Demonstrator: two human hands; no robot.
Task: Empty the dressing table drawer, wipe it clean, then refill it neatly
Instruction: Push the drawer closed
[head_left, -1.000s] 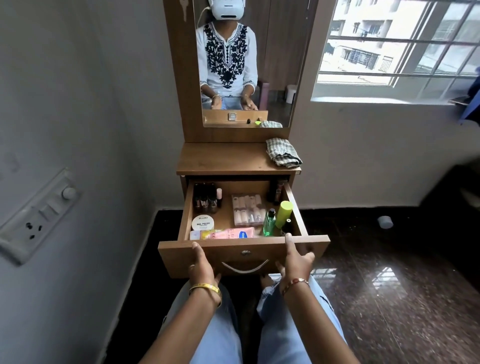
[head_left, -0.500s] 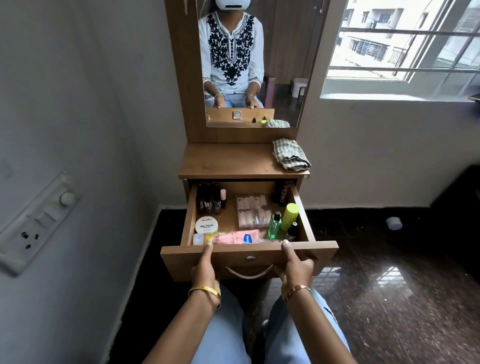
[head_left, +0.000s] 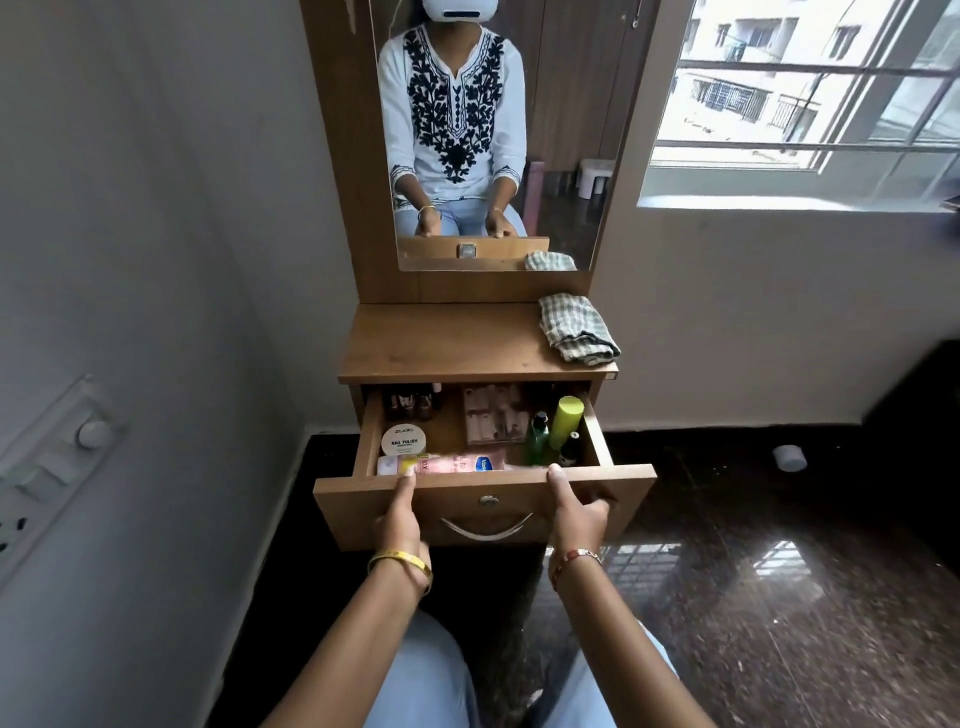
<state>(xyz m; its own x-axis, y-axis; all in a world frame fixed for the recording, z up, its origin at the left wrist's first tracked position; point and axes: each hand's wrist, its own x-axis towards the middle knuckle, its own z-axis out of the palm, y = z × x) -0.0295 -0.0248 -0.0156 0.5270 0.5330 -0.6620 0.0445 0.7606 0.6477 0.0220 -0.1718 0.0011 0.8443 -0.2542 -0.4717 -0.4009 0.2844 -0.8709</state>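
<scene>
The wooden drawer (head_left: 348, 500) of the dressing table stands pulled out. My left hand (head_left: 397, 519) and my right hand (head_left: 574, 514) both grip its front panel, thumbs on the top edge, either side of the metal handle (head_left: 487, 527). Inside lie a white nail polish tub (head_left: 403, 440), a pink tube (head_left: 462, 462), a pink packet (head_left: 493, 418), a green bottle (head_left: 537, 439), a yellow-green can (head_left: 567, 418) and small dark bottles (head_left: 410, 402) at the back. A folded checked cloth (head_left: 577, 333) lies on the tabletop (head_left: 457, 343), at its right.
A mirror (head_left: 566, 104) rises behind the tabletop. The grey wall with a switch panel (head_left: 52, 467) runs close on the left. A glossy dark floor spreads to the right, with a small white object (head_left: 789, 457) on it. My knees sit below the drawer.
The drawer has slid a little inward; its back row now sits partly under the tabletop. Both hands stay on the front panel. The camera has tilted slightly.
</scene>
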